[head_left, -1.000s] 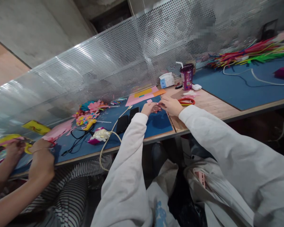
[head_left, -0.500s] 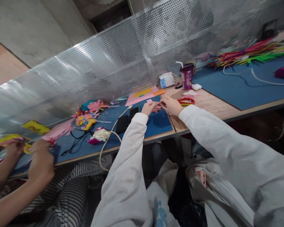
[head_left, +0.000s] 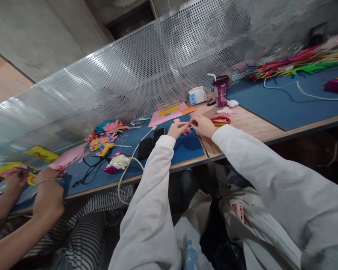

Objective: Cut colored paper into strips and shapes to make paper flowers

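Observation:
My left hand (head_left: 178, 129) and my right hand (head_left: 201, 125) meet above the blue mat, fingertips close together. Between them is a small piece of pink paper (head_left: 189, 129), pinched by the fingers of both hands. Another bit of pink paper (head_left: 177, 120) shows just beyond my left hand. Scissors with red-orange handles (head_left: 221, 120) lie on the wood right beside my right hand. Two black phones (head_left: 145, 147) rest left of my left hand. Pink, yellow and orange paper sheets (head_left: 157, 119) lie behind my hands.
A purple cup with a straw (head_left: 221, 92) stands by a tissue pack (head_left: 197, 95). Colourful pipe cleaners (head_left: 295, 63) lie at the far right. Paper flowers (head_left: 107, 131), a glue gun (head_left: 105, 149) and a cable (head_left: 135, 150) lie left. A co-worker's hands (head_left: 47, 187) hold scissors.
The view has shifted very slightly. My fingers have moved a little around the pink paper, and the pink bit beyond my left hand shows slightly lower and more to the left.

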`<action>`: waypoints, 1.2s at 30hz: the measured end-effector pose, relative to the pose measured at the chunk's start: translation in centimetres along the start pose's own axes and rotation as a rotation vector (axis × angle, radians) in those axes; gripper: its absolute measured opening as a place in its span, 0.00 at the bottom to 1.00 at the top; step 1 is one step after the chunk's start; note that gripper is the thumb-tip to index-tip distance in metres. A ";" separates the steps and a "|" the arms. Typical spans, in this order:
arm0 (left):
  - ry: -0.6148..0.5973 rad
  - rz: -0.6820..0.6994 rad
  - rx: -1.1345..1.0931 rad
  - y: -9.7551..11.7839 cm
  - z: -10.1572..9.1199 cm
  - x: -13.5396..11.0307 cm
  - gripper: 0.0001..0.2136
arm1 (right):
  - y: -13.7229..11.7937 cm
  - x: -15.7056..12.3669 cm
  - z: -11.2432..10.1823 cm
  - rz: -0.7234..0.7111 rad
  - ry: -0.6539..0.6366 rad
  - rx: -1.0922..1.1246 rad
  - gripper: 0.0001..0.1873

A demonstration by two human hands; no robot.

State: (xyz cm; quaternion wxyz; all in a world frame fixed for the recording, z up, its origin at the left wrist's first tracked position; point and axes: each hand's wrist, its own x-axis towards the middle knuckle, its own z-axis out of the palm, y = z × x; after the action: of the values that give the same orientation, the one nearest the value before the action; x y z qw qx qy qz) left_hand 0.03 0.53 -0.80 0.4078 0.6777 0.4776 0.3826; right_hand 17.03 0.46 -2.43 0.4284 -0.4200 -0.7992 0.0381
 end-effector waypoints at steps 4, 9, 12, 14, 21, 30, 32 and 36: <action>-0.008 0.039 0.011 -0.1 0.0 -0.1 0.15 | 0.0 0.1 -0.1 0.034 -0.023 0.011 0.05; 0.015 -0.005 0.031 0.2 0.2 0.1 0.12 | 0.1 0.0 0.1 0.016 0.005 0.021 0.05; 0.028 -0.008 0.055 0.2 0.2 0.2 0.14 | 0.2 0.1 0.2 -0.009 0.022 0.058 0.05; 0.024 0.002 0.065 0.3 0.1 0.1 0.15 | 0.3 0.1 0.3 -0.018 0.029 0.080 0.05; 0.017 0.031 0.063 0.3 -0.2 -0.2 0.17 | 1.2 0.5 0.8 -0.063 0.091 0.158 0.05; 0.034 0.025 0.041 0.1 0.0 -0.1 0.14 | 1.5 0.8 0.9 -0.068 0.124 0.217 0.04; 0.034 0.033 0.037 0.0 0.0 -0.1 0.13 | 1.4 0.9 0.9 -0.058 0.121 0.222 0.04; 0.029 0.032 0.048 0.0 0.0 0.0 0.13 | 1.4 0.9 0.8 -0.053 0.116 0.233 0.06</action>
State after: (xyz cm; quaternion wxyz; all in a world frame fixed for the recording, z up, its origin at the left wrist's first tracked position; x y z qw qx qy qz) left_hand 0.03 0.49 -0.85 0.3785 0.6892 0.4815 0.3872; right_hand 17.08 2.23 -3.00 0.5208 -0.3477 -0.7738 0.0952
